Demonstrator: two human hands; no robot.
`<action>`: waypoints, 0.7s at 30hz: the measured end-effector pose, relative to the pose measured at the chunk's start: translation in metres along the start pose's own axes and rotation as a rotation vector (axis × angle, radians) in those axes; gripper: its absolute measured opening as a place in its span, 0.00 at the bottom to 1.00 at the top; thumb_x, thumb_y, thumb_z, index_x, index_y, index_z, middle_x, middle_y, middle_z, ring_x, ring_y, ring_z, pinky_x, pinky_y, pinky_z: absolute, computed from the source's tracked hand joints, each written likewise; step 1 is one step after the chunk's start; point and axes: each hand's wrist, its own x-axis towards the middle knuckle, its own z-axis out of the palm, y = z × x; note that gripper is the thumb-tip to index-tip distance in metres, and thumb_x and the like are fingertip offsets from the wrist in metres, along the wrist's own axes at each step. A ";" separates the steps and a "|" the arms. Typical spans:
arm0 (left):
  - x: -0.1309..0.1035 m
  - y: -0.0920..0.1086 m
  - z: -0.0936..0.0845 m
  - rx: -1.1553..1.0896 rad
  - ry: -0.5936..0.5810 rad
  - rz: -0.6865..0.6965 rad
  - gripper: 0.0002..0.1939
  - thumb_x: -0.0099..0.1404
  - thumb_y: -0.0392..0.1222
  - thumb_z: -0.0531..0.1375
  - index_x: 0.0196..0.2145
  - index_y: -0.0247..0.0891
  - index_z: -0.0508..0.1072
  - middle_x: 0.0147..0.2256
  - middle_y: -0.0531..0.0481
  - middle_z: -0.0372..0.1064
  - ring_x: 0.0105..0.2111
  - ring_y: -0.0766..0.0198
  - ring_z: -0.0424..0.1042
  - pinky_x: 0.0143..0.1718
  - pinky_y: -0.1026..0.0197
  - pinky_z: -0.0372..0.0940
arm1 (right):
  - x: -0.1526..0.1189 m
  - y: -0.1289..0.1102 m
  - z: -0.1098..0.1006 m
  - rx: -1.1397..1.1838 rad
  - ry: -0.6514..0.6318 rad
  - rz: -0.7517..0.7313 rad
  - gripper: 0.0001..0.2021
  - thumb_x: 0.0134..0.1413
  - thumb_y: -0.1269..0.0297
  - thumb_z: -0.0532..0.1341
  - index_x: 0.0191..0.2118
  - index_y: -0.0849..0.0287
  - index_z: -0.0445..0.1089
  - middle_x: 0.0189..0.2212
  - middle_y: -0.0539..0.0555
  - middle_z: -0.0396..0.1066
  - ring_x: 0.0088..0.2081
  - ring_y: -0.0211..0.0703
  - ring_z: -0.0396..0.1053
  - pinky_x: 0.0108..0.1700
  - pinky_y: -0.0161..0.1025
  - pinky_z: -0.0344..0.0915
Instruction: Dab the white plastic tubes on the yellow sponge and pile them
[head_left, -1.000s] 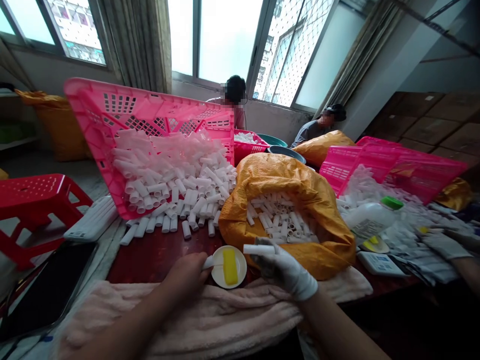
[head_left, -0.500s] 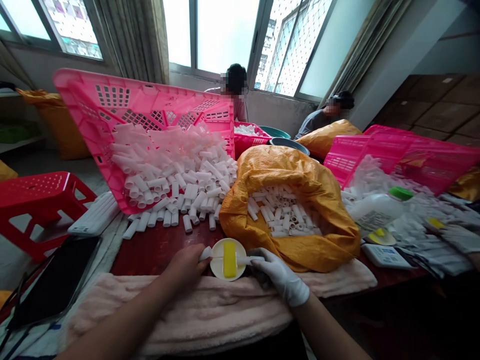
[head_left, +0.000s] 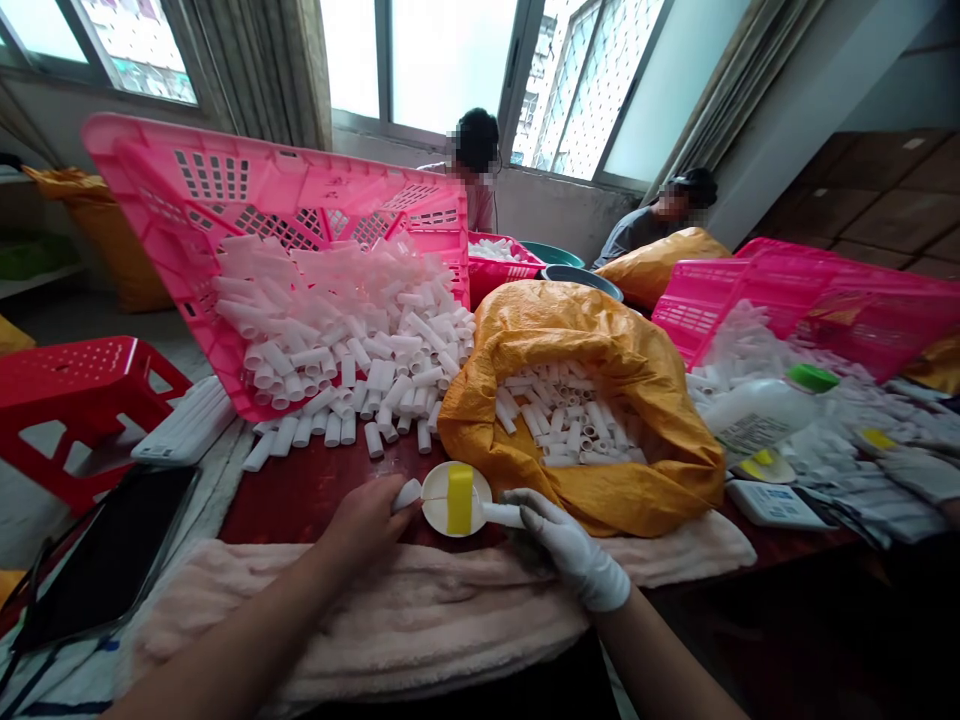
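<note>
A small round pale dish (head_left: 436,518) with a yellow block (head_left: 460,500) across its middle lies between my hands at the table's front edge. At its left side, my bare left hand (head_left: 373,515) pinches a short white tube (head_left: 407,495). A thin line runs from near that tube onto the dish; I cannot make out what it is. On the dish's right side, my gloved right hand (head_left: 566,550) grips a white plastic tube (head_left: 501,515), whose left end meets the dish's rim. The glove's fingertips are partly hidden.
A tilted pink crate (head_left: 300,170) spills white tubes (head_left: 360,390) onto the dark red table. An orange sack (head_left: 585,310) holds more tubes. A pink towel (head_left: 360,620) lines the front edge, a phone-like black device (head_left: 112,555) lies left. Co-workers (head_left: 476,150) sit beyond; another's gloved hand (head_left: 915,470) shows right.
The white piece that spanned the yellow block no longer crosses it. The right tube now tilts at the dish's right rim, and the left tube has risen slightly. The camera view has shifted a little.
</note>
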 end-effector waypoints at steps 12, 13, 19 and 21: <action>0.005 0.000 0.003 0.013 -0.008 0.008 0.12 0.63 0.48 0.48 0.27 0.39 0.61 0.28 0.51 0.64 0.30 0.62 0.64 0.31 0.63 0.55 | 0.033 -0.001 0.007 -0.581 0.221 -0.230 0.17 0.52 0.65 0.58 0.48 0.59 0.66 0.46 0.56 0.69 0.49 0.48 0.66 0.55 0.46 0.60; 0.006 -0.001 0.005 0.011 -0.020 0.007 0.12 0.63 0.48 0.48 0.27 0.39 0.61 0.28 0.51 0.65 0.30 0.62 0.64 0.31 0.63 0.55 | 0.034 0.002 0.004 -0.600 0.239 -0.235 0.17 0.52 0.63 0.58 0.49 0.59 0.66 0.47 0.57 0.69 0.49 0.49 0.66 0.56 0.47 0.60; 0.010 -0.001 0.006 -0.026 -0.088 -0.019 0.11 0.62 0.49 0.50 0.28 0.39 0.63 0.30 0.50 0.66 0.32 0.62 0.65 0.32 0.63 0.55 | 0.039 0.004 -0.003 -0.592 0.328 -0.407 0.17 0.59 0.59 0.50 0.50 0.58 0.65 0.51 0.57 0.66 0.53 0.49 0.62 0.58 0.50 0.56; 0.012 0.000 0.005 -0.006 -0.104 -0.023 0.12 0.62 0.49 0.50 0.28 0.39 0.63 0.30 0.50 0.66 0.32 0.61 0.65 0.32 0.62 0.55 | 0.046 -0.002 0.002 -0.617 0.289 -0.477 0.16 0.58 0.61 0.51 0.51 0.56 0.65 0.51 0.56 0.66 0.53 0.48 0.62 0.59 0.49 0.55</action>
